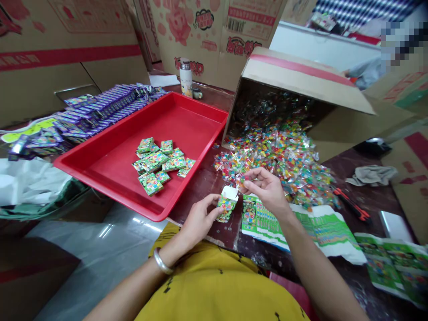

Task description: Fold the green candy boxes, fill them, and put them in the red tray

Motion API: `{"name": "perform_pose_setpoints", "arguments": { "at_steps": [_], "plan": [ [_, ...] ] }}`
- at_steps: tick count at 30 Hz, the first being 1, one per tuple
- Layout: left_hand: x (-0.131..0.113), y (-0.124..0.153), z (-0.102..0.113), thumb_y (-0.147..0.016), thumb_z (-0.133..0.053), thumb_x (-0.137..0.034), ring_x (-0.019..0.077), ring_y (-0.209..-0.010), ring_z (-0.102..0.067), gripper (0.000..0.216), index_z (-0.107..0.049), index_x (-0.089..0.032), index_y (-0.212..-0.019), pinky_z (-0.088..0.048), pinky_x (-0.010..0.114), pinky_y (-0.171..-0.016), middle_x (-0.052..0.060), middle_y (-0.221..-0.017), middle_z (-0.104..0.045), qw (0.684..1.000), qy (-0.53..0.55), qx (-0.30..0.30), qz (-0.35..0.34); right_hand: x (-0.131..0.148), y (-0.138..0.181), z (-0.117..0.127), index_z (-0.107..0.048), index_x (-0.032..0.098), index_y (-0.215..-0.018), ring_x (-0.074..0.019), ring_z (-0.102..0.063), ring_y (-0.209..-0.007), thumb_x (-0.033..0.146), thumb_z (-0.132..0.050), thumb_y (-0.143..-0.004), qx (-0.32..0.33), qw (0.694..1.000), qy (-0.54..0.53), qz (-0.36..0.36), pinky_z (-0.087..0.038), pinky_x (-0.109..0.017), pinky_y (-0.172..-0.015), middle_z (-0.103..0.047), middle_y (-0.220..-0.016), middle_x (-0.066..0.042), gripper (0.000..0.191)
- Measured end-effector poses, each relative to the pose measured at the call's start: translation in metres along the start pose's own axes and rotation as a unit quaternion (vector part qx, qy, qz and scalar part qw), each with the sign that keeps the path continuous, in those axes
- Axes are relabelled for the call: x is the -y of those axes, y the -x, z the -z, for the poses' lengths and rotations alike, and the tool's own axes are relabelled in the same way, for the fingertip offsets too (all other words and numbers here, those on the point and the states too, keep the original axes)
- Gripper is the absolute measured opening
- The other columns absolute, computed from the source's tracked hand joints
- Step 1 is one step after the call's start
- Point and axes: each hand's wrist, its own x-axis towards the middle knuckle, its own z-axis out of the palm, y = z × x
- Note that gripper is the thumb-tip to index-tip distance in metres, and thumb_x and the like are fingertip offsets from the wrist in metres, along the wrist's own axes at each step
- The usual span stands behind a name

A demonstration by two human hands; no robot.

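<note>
My left hand [199, 219] is closed around a small green printed box [227, 206] with its white top flap standing open, held just above the dark table. My right hand [266, 187] hovers right beside it, fingers pinched on a small clear-wrapped candy packet [246, 178] just above the box's opening. A heap of colourful wrapped candies [284, 156] lies directly behind the right hand. Flat unfolded green boxes [259, 219] lie fanned under the right wrist.
A red tray [110, 160] on the left holds several filled green boxes [157, 165]. Purple boxes [100, 111] are stacked beyond it. A tipped cardboard carton [301, 76] spills the candies. An orange-handled cutter [352, 206], a grey cloth [371, 174] and more green box sheets [394, 263] lie at right.
</note>
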Motion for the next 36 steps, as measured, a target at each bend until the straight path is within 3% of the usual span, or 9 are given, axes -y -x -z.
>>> {"name": "perform_pose_setpoints", "arguments": {
  "at_steps": [5,12,18,21,25,30,33,36],
  "plan": [
    [-0.004,0.005,-0.005,-0.089,-0.06,-0.03,0.0217,-0.091,-0.065,0.023,-0.066,-0.021,-0.109,-0.048,0.03,-0.085,0.006,-0.102,-0.072,0.997,-0.056,-0.046,-0.034,0.009,0.01,-0.014,-0.065,0.02,-0.082,-0.013,-0.057,-0.057,0.033,-0.072,-0.081,-0.047,0.98,0.177,0.076,-0.046,-0.025,-0.051,-0.064,-0.07,0.0,0.014],
    [-0.011,0.008,-0.009,-0.089,-0.059,-0.027,0.0237,-0.099,-0.066,0.027,-0.067,-0.023,-0.115,-0.047,0.032,-0.09,0.006,-0.112,-0.071,0.986,-0.109,-0.092,-0.081,0.014,0.011,-0.026,-0.062,0.021,-0.08,-0.0125,-0.055,-0.056,0.034,-0.067,-0.087,-0.035,0.976,0.2,0.077,-0.044,-0.025,-0.054,-0.063,-0.066,0.001,0.016],
    [-0.014,0.007,-0.007,-0.09,-0.06,-0.03,0.0228,-0.099,-0.066,0.029,-0.064,-0.019,-0.117,-0.05,0.032,-0.091,0.008,-0.112,-0.07,0.995,-0.009,-0.086,-0.059,0.013,0.015,-0.032,-0.068,0.021,-0.072,-0.0181,-0.056,-0.08,0.035,-0.059,-0.093,-0.006,0.932,0.307,0.191,-0.047,-0.032,-0.075,-0.056,-0.082,-0.004,0.027],
    [-0.015,0.007,-0.004,-0.089,-0.062,-0.029,0.0229,-0.104,-0.065,0.034,-0.059,-0.019,-0.122,-0.051,0.033,-0.092,0.009,-0.116,-0.067,0.994,0.05,-0.09,-0.047,0.013,0.02,-0.026,-0.073,0.022,-0.09,-0.0215,-0.057,-0.098,0.034,-0.052,-0.097,0.01,0.95,0.242,0.195,-0.049,-0.036,-0.085,-0.056,-0.101,-0.008,0.025],
    [-0.019,0.008,-0.004,-0.087,-0.065,-0.026,0.019,-0.094,-0.065,0.051,-0.045,-0.024,-0.135,-0.053,0.031,-0.083,0.006,-0.11,-0.065,0.988,0.106,-0.096,-0.054,0.002,0.031,-0.027,-0.066,0.026,-0.114,-0.0208,-0.061,-0.1,0.034,-0.062,-0.091,-0.01,0.988,0.096,0.118,-0.055,-0.031,-0.079,-0.058,-0.115,-0.007,0.024],
    [-0.022,0.009,-0.006,-0.09,-0.06,-0.023,0.0166,-0.094,-0.063,0.033,-0.056,-0.021,-0.122,-0.051,0.026,-0.082,0.006,-0.111,-0.064,0.99,0.127,-0.036,-0.039,-0.018,0.043,-0.042,-0.064,0.023,-0.098,-0.0156,-0.064,-0.078,0.03,-0.066,-0.089,-0.029,0.997,0.022,0.064,-0.052,-0.026,-0.067,-0.064,-0.094,-0.003,0.012],
    [-0.023,0.009,-0.006,-0.089,-0.062,-0.022,0.0138,-0.085,-0.06,0.027,-0.057,-0.02,-0.115,-0.049,0.024,-0.075,0.005,-0.111,-0.062,0.992,0.124,-0.013,-0.031,-0.018,0.041,-0.045,-0.064,0.021,-0.085,-0.0179,-0.064,-0.089,0.029,-0.066,-0.088,-0.053,0.995,0.008,0.08,-0.052,-0.027,-0.072,-0.062,-0.106,-0.006,0.009],
    [-0.023,0.009,-0.008,-0.087,-0.063,-0.02,0.0135,-0.088,-0.06,0.027,-0.052,-0.022,-0.112,-0.049,0.023,-0.074,0.004,-0.109,-0.059,0.989,0.142,-0.034,-0.041,-0.012,0.037,-0.045,-0.06,0.023,-0.094,-0.0179,-0.064,-0.088,0.027,-0.069,-0.086,-0.07,0.993,-0.065,0.066,-0.052,-0.028,-0.075,-0.065,-0.099,-0.004,0.013]
  ]
}}
